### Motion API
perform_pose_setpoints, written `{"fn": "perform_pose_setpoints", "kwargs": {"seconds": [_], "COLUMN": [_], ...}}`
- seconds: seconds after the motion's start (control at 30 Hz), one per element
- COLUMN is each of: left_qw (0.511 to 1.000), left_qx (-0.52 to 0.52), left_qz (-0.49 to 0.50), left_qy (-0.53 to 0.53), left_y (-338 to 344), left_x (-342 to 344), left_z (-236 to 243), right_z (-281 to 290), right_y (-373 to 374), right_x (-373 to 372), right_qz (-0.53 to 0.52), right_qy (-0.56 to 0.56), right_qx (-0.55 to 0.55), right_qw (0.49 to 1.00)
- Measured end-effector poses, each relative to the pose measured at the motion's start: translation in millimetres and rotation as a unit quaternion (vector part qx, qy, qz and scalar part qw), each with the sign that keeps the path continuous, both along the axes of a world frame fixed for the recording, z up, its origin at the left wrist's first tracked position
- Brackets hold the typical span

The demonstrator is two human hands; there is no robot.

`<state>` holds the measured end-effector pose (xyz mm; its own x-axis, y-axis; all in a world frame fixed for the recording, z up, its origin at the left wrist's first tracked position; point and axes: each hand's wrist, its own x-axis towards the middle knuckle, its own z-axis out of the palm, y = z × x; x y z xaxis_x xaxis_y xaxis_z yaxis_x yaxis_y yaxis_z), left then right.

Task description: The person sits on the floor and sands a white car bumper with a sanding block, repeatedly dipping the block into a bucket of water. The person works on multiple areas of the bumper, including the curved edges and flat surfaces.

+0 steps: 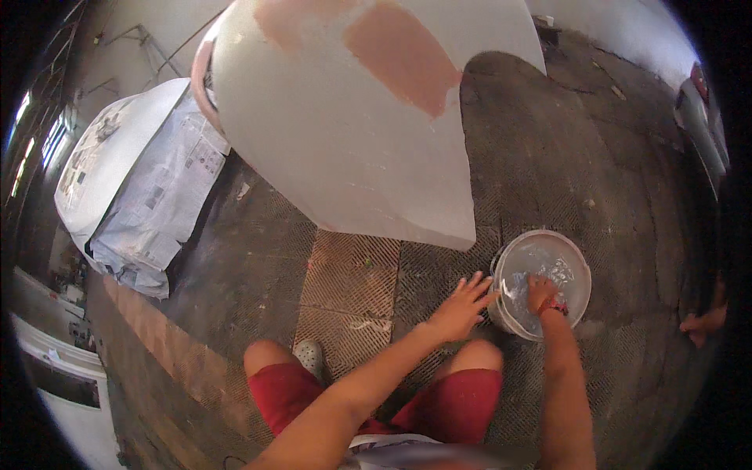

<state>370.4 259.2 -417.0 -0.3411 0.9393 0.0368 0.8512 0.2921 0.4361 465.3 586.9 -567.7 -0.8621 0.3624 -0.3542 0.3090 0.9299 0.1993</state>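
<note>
Bucket (509,315) upright on ribbed floor (423,274), mouth facing up, long axis vertical. Right hand (540,291) inside bucket, in water (564,274); can't tell if gripping. Left hand (468,301) just left of bucket, fingers spread. Grey panel (337,141) beyond bucket, leftward.

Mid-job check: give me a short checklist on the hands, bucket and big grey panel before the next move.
1. Bucket upright: ok, standing on the floor.
2. Liquid in the bucket: ok, its surface shows shiny ripples.
3. Right hand inside the bucket: ok, fingers down at the liquid.
4. Right hand gripping something: cannot tell, its fingers are obscured.
5. Left hand free: ok, fingers spread, nothing in it, beside the bucket.
6. Grey panel one even colour: not ok, reddish-brown patch visible.
</note>
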Motion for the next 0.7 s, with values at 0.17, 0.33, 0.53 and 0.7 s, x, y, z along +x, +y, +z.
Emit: {"fn": "perform_pose_setpoints", "kwargs": {"seconds": [0.17, 0.33, 0.53, 0.7], "left_qw": [0.993, 0.986, 0.986, 0.971], "left_qx": [0.083, 0.150, 0.124, -0.185], "left_qz": [0.074, 0.041, -0.062, -0.096], "left_qy": [-0.047, -0.067, -0.089, -0.117], "left_y": [-31, 5, 80, 189], "left_x": [-33, -34, -28, -12], "left_z": [-9, 24, 33, 6], "right_z": [59, 78, 210, 146], "right_y": [-21, -2, -23, -30], "right_x": [-12, 4, 67, 103], "right_qz": [-0.023, 0.098, -0.062, -0.205], "right_qy": [-0.225, -0.032, 0.258, 0.345], "right_qx": [-0.125, -0.009, 0.105, 0.096], "right_qw": [0.966, 0.995, 0.959, 0.911]}}
